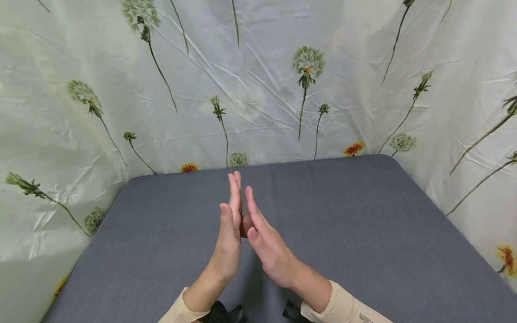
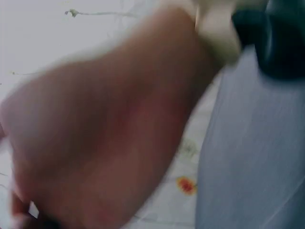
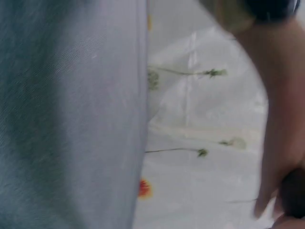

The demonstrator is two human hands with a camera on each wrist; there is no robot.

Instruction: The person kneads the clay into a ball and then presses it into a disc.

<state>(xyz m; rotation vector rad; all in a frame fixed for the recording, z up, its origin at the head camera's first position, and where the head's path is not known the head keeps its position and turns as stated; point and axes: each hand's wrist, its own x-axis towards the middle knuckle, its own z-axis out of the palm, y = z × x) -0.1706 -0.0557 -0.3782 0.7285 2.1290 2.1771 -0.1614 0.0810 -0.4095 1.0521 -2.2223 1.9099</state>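
Observation:
Between my two raised palms sits a small brown rounded lump [image 1: 245,226], partly covered by the hands in the head view. My left hand [image 1: 230,234] stands upright with straight fingers, its palm against the lump's left side. Leaning in from the other side, my right hand [image 1: 271,247] has its fingers straight and its palm on the lump. The fingertips of both hands point up and away, with a narrow gap between them. In the right wrist view the lump [image 3: 292,192] shows dark at the right edge. The left wrist view is blurred and mostly filled by the left hand [image 2: 105,138].
A grey cloth-covered table [image 1: 347,215] spreads out below the hands. Behind and beside it hangs a pale curtain [image 1: 262,103] printed with dandelions and orange flowers. Cream sleeves [image 1: 341,305] and dark wrist straps [image 1: 220,312] show at the near edge.

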